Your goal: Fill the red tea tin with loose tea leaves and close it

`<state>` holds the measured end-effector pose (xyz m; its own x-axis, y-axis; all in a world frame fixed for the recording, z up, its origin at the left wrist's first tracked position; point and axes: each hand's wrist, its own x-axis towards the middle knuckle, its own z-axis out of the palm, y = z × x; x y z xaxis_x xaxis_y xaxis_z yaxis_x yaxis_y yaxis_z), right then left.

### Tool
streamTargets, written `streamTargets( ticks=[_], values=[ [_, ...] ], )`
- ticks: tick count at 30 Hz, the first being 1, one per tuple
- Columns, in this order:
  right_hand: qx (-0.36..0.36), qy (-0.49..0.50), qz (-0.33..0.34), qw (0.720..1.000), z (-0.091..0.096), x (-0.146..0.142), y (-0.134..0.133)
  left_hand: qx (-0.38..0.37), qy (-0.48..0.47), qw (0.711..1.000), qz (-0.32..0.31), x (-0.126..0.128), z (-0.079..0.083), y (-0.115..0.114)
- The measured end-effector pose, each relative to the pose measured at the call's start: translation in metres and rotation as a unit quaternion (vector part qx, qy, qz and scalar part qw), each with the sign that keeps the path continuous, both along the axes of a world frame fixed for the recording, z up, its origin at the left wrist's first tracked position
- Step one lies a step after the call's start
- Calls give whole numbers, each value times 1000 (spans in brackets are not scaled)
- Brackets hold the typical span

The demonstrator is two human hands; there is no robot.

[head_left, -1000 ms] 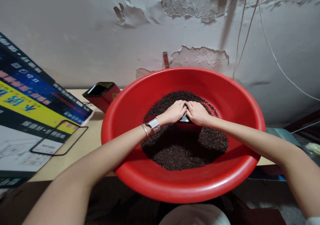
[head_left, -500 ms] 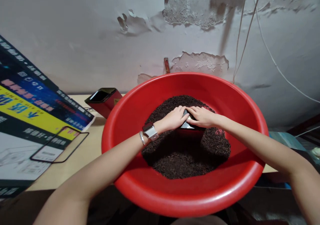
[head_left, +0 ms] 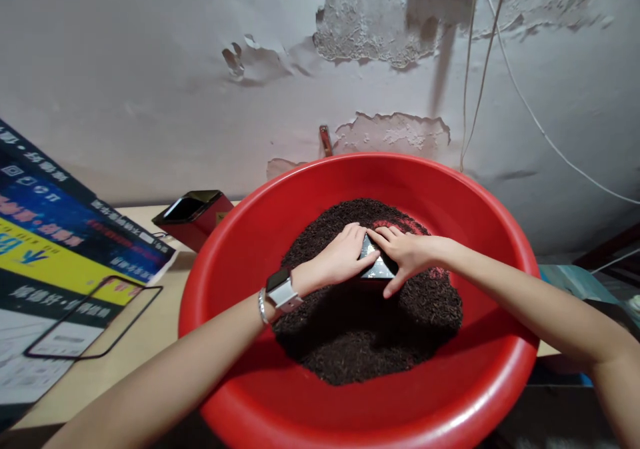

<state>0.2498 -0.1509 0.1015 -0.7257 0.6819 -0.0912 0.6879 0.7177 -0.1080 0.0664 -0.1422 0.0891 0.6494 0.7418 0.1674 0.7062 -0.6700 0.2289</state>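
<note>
A big red basin holds a heap of dark loose leaves. Half sunk in the heap stands a small dark tin with a shiny silver inside. My left hand grips its left side, with a watch and a bracelet on that wrist. On the tin's right side lies my right hand, its fingers spread over the rim and the thumb below. Both hands meet over the tin's mouth, so most of it is hidden.
A red tin with a dark open top stands on the pale table left of the basin. A large printed cardboard box lies at the far left. Behind is a peeling wall with hanging cables.
My hands have drawn the tin slightly toward me through the leaves. My right hand's fingers have spread out over the rim. The view has shifted left and up.
</note>
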Motion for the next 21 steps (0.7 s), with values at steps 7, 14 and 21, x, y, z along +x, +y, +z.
streamTargets(
  ticks=[7,14,21],
  values=[
    [17,-4,7,1000,7,-3,-13,-79,2,993,-91,-8,7,-2],
    [7,93,19,995,0,12,11,-26,-18,999,8,-3,-3,0],
    [-148,223,-37,963,-31,29,43,-1,-5,995,99,-3,-4,3]
  ],
)
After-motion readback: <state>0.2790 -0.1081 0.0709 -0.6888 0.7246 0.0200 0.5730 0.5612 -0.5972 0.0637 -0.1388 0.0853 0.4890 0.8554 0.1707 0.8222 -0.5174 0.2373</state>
